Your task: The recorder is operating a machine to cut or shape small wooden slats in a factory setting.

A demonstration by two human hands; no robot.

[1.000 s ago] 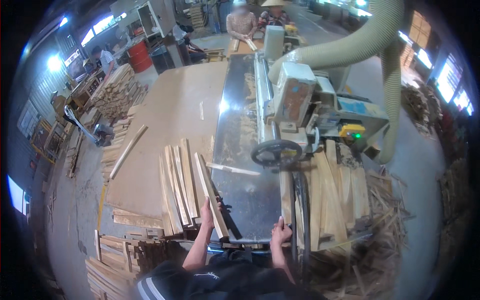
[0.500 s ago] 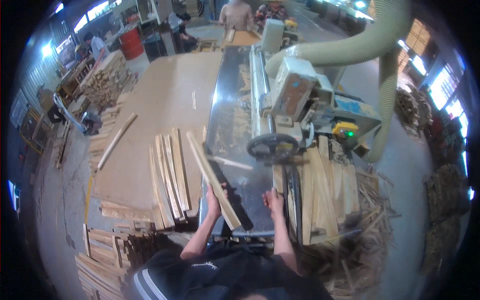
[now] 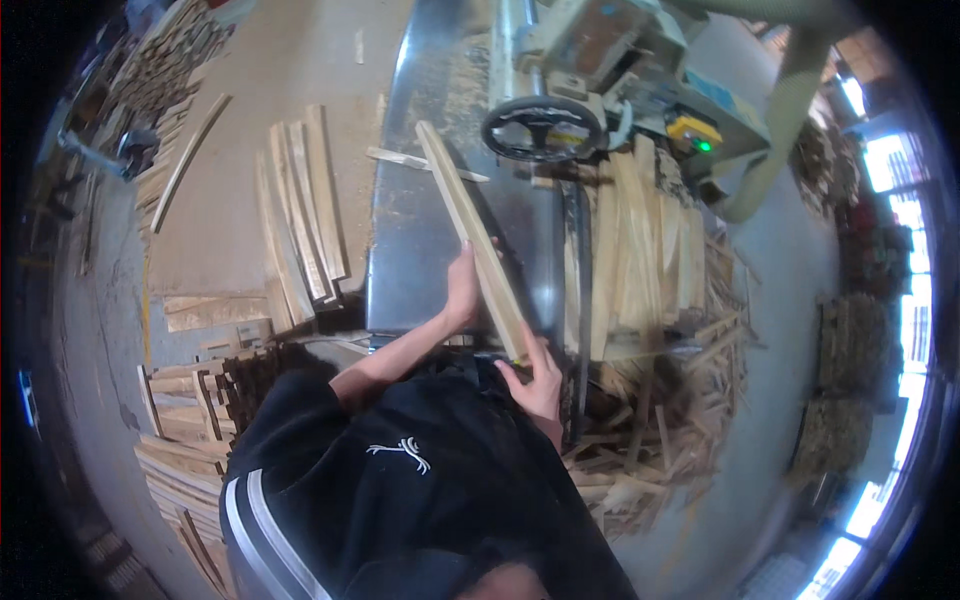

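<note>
The right hand (image 3: 537, 378) has reached the near end of the wooden strip (image 3: 472, 225), thumb and fingers parted, grip unclear; the left hand (image 3: 463, 288) grasps its middle. Two hands can apparently steer it, near-left of the handwheel (image 3: 541, 101).

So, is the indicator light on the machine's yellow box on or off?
On: the indicator light at the yellow box's lower edge glows bright green.

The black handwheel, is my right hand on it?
No, the right hand is at the near end of the wooden strip, apart from the handwheel.
</note>
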